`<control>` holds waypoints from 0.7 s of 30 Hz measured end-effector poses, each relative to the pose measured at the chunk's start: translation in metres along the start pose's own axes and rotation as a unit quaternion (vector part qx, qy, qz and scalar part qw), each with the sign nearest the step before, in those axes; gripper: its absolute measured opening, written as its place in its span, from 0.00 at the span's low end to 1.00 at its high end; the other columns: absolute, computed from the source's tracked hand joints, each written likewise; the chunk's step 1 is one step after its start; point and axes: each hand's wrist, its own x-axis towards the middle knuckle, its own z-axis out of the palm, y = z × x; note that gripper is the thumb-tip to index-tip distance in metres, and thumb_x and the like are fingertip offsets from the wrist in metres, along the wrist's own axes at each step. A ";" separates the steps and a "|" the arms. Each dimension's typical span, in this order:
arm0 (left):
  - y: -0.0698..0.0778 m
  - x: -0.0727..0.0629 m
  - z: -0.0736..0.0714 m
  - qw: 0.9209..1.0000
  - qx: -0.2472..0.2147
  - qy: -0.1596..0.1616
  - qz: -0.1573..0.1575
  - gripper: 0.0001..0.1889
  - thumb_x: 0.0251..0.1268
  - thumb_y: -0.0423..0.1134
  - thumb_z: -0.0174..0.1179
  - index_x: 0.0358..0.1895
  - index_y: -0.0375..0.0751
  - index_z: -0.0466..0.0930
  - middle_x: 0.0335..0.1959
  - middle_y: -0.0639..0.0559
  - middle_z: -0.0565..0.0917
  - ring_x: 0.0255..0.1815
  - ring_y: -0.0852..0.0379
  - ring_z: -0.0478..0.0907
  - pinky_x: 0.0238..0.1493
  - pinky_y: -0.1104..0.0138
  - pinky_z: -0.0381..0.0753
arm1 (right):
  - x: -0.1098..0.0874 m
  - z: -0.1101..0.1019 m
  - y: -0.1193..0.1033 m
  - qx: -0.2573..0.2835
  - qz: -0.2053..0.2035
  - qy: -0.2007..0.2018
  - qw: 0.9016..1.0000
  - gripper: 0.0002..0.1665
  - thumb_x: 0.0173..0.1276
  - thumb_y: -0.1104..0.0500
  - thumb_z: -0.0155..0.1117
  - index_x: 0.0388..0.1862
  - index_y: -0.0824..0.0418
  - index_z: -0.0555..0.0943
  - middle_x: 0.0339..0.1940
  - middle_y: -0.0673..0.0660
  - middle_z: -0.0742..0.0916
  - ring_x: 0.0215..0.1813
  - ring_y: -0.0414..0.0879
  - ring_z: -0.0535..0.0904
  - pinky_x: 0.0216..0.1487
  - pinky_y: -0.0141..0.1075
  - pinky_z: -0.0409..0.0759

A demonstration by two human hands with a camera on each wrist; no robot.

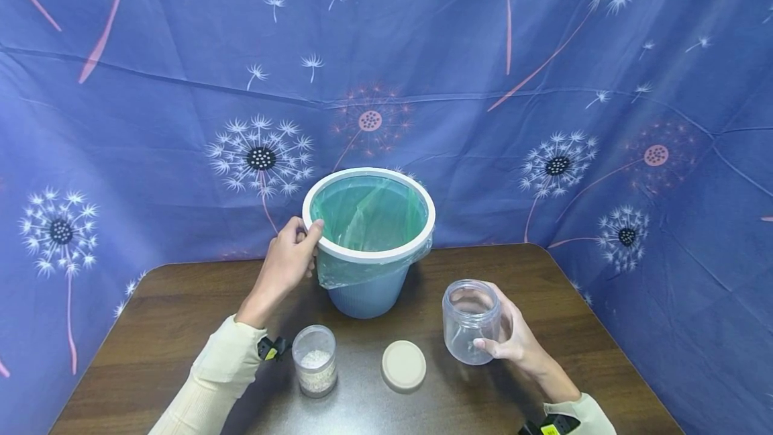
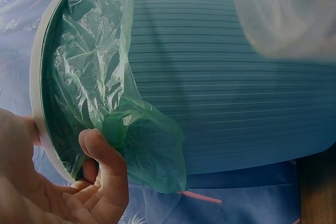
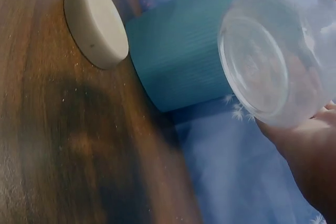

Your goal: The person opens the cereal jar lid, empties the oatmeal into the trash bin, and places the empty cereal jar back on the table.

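My left hand (image 1: 285,257) grips the white rim ring (image 1: 368,258) of a blue ribbed trash can (image 1: 365,299), thumb on top and fingers curled beneath. A thin green bag (image 2: 100,56) lines the can and hangs crumpled over its outside, against the curled fingers in the left wrist view. Off to the right, my right hand (image 1: 514,335) holds a clear wide-mouthed jar (image 1: 464,334) without a lid, its mouth upward. The jar's round bottom (image 3: 257,66) shows raised off the table in the right wrist view, and no contents are visible inside.
On the brown wooden table (image 1: 181,307), a round beige lid (image 1: 403,365) lies between the hands. A clear container (image 1: 315,362) partly filled with white grains stands near my left wrist. Behind the table hangs a blue dandelion-print cloth (image 1: 459,153).
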 end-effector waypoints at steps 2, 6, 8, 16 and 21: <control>0.000 0.000 0.000 1.000 0.001 0.000 -0.001 0.25 0.84 0.61 0.51 0.39 0.40 0.69 0.26 0.44 0.81 0.18 0.53 0.77 0.21 0.61 0.81 | -0.002 -0.001 0.000 0.010 0.007 -0.005 1.000 0.49 0.52 0.78 0.65 0.74 0.82 0.58 0.67 0.76 0.79 0.68 0.59 0.82 0.70 0.41 0.79; 0.000 0.000 0.000 1.000 0.002 0.001 -0.001 0.25 0.84 0.61 0.51 0.40 0.40 0.69 0.27 0.44 0.81 0.18 0.53 0.78 0.22 0.60 0.82 | -0.007 -0.004 0.001 0.031 0.025 -0.009 0.999 0.51 0.53 0.81 0.65 0.76 0.80 0.56 0.69 0.74 0.79 0.70 0.58 0.81 0.69 0.41 0.79; 0.000 0.000 0.000 1.000 0.002 0.001 -0.002 0.25 0.84 0.61 0.51 0.40 0.40 0.69 0.27 0.45 0.81 0.18 0.53 0.78 0.23 0.59 0.83 | -0.009 -0.006 0.002 0.038 0.034 -0.012 0.999 0.53 0.53 0.82 0.65 0.77 0.80 0.55 0.70 0.72 0.79 0.71 0.56 0.80 0.70 0.40 0.79; 0.000 0.000 0.000 1.000 0.002 -0.002 0.000 0.25 0.84 0.61 0.51 0.40 0.40 0.69 0.26 0.46 0.81 0.18 0.53 0.78 0.24 0.55 0.84 | -0.022 -0.012 0.002 0.042 0.074 -0.019 0.996 0.55 0.50 0.84 0.70 0.76 0.81 0.53 0.72 0.62 0.77 0.72 0.50 0.76 0.73 0.36 0.75; -0.001 0.000 0.001 1.000 0.003 -0.001 -0.001 0.25 0.84 0.61 0.50 0.39 0.40 0.69 0.26 0.46 0.81 0.18 0.53 0.78 0.22 0.59 0.83 | -0.029 -0.015 0.004 0.038 0.089 -0.030 0.995 0.55 0.50 0.84 0.71 0.74 0.81 0.53 0.72 0.59 0.75 0.72 0.49 0.76 0.71 0.38 0.76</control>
